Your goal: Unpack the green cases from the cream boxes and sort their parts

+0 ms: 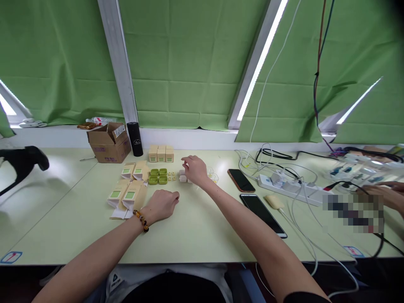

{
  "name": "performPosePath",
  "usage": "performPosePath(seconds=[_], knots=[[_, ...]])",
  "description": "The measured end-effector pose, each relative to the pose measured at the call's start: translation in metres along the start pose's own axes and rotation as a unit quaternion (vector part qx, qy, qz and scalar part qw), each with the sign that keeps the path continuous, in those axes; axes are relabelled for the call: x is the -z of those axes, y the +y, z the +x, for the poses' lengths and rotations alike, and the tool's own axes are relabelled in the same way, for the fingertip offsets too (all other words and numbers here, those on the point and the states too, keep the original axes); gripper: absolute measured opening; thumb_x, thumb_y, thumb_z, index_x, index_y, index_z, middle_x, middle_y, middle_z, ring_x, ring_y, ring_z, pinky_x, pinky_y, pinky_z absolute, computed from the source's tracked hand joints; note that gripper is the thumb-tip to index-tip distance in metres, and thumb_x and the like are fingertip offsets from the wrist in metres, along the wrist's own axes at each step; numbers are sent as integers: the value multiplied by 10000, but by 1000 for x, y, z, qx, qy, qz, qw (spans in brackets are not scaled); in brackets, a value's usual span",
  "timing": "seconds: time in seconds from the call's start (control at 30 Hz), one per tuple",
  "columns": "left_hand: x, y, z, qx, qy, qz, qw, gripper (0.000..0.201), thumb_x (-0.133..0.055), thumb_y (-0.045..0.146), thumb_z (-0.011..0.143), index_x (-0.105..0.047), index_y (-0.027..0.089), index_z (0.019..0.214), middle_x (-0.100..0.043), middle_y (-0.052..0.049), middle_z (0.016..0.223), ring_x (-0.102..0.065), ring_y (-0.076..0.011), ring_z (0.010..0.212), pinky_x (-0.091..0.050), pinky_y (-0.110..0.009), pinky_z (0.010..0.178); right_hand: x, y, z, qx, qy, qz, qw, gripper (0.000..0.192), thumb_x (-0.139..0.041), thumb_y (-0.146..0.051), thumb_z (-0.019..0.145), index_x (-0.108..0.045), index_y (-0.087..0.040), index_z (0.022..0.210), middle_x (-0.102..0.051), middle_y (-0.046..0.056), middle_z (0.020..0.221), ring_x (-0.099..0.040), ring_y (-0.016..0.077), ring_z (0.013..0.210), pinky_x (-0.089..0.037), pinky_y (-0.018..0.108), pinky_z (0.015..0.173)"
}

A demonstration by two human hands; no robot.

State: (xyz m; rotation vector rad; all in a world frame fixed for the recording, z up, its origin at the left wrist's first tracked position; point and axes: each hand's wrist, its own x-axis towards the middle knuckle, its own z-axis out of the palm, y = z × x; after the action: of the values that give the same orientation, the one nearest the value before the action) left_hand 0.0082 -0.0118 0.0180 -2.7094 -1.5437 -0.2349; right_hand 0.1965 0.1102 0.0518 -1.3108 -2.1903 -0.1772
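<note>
My left hand [162,205] rests on the table with its fingers curled closed; what is in them, if anything, is hidden. Four small green trays [153,180] stand just beyond it, beside tiny yellow pieces [171,176]. Over small white pieces [182,178] hangs my right hand [195,169], its fingers bent together and partly hidden; I cannot make out anything in them. Some clear plastic pieces [213,175] lie right of its wrist. Left of my left hand lie several cream cartons with green labels [129,195]. Three closed cream boxes [161,154] stand in a row behind the trays.
A brown cardboard box [109,144] and a black bottle [134,139] stand at the back left. Two phones [241,180], a power strip [292,189] and tangled cables lie to the right. Another person's hands [386,195] are at the far right. A black curved object [30,162] juts in at left.
</note>
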Motion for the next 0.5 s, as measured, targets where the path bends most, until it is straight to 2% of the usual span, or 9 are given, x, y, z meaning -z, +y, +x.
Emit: performPosePath(seconds=[0.07, 0.2, 0.4, 0.5], knots=[[-1, -1, -1, 0, 1, -4, 1000, 219, -457, 266, 1033, -656, 220, 957, -758, -85, 822, -701, -262, 733, -314, -324, 614, -10, 2, 23, 9, -43, -45, 998, 361, -516, -139, 1015, -686, -203, 1327, -721, 125, 1253, -595, 284, 1175, -465, 404, 966], [-3, -1, -3, -2, -4, -10, 1000, 195, -469, 263, 1029, -654, 225, 979, -768, -87, 857, -713, -265, 770, -338, -324, 629, -34, -2, 59, 0, -71, -60, 996, 401, -568, -162, 992, -634, -202, 1385, -652, 156, 1341, -532, 307, 1234, -459, 418, 994], [-2, 2, -5, -12, -7, 9, 1000, 201, -451, 250, 1031, -647, 219, 996, -765, -97, 857, -722, -276, 762, -361, -327, 626, -61, -14, 80, -29, -103, -80, 991, 729, -641, -190, 945, -358, -188, 1617, -495, 228, 1507, -424, 364, 1384, -429, 462, 1065], [-1, 5, -5, -20, -15, 33, 999, 214, -439, 224, 1022, -645, 203, 969, -754, -112, 837, -722, -291, 751, -382, -335, 623, -67, -16, 84, -37, -120, -90, 988, 672, -652, -161, 917, -439, -197, 1554, -500, 230, 1503, -424, 376, 1410, -437, 468, 1057]])
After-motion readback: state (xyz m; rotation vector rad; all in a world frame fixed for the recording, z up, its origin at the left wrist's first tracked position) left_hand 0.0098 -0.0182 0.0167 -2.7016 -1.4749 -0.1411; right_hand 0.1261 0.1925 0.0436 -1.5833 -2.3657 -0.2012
